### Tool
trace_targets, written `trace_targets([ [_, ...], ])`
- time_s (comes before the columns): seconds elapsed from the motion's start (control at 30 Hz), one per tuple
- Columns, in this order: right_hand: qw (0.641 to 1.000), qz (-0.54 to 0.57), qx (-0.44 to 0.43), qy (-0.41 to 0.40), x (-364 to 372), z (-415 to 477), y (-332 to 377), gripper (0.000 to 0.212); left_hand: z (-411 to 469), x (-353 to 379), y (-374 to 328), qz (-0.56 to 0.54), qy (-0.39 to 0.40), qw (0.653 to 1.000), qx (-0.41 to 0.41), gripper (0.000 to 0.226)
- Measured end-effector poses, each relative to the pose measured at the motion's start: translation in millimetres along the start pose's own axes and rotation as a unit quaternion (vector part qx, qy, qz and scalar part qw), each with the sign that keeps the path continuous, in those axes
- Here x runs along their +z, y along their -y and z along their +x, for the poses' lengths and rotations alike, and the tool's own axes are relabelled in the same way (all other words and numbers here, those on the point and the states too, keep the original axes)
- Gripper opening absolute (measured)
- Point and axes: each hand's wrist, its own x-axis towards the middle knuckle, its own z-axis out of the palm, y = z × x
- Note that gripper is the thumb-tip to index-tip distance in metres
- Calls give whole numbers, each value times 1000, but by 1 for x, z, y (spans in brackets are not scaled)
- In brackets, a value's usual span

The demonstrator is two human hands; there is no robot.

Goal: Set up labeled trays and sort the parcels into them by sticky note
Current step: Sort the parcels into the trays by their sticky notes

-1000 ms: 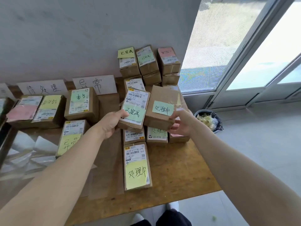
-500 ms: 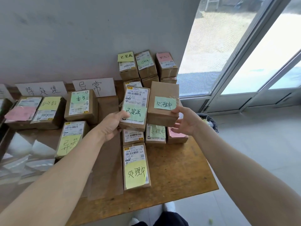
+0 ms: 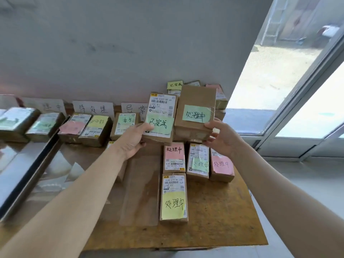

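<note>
Above the bench's (image 3: 223,211) far right edge, the left hand (image 3: 133,140) is gripping the labelled parcel (image 3: 162,108) and the right hand (image 3: 221,138) is pinching the plain parcel (image 3: 195,97), both notes (image 3: 196,113) facing up, which is probably making the matching easier.

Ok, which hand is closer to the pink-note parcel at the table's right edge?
Right. The right hand, gripping a plain box, hovers just above that pink-note parcel; the left hand, gripping a labelled box, is well to its left.

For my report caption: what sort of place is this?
Probably a small parcel-sorting corner: labelled cardboard parcels with sticky notes lie on a wooden table, handwritten paper signs stand against the wall, and a glass door is beside it.
</note>
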Motion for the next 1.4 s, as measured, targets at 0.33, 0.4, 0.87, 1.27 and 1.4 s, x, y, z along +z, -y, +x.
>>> trace_targets([
  [0.33,991,12,44,124,64,32,-8,61,-47,-60,-15,-11,-101,994,46,22],
  [0.4,989,-8,50,139,73,35,-11,58,-55,-69,-16,-15,-108,992,57,24],
  [0.87,987,-25,42,155,160,40,-41,74,-85,-151,-8,-58,-167,983,54,26],
  [1.27,995,28,34,86,266,37,-113,58,-102,-280,-15,-44,-127,991,-4,24],
  [1.4,996,11,31,80,281,37,-119,54,-99,-303,-14,-27,-115,993,-6,22],
])
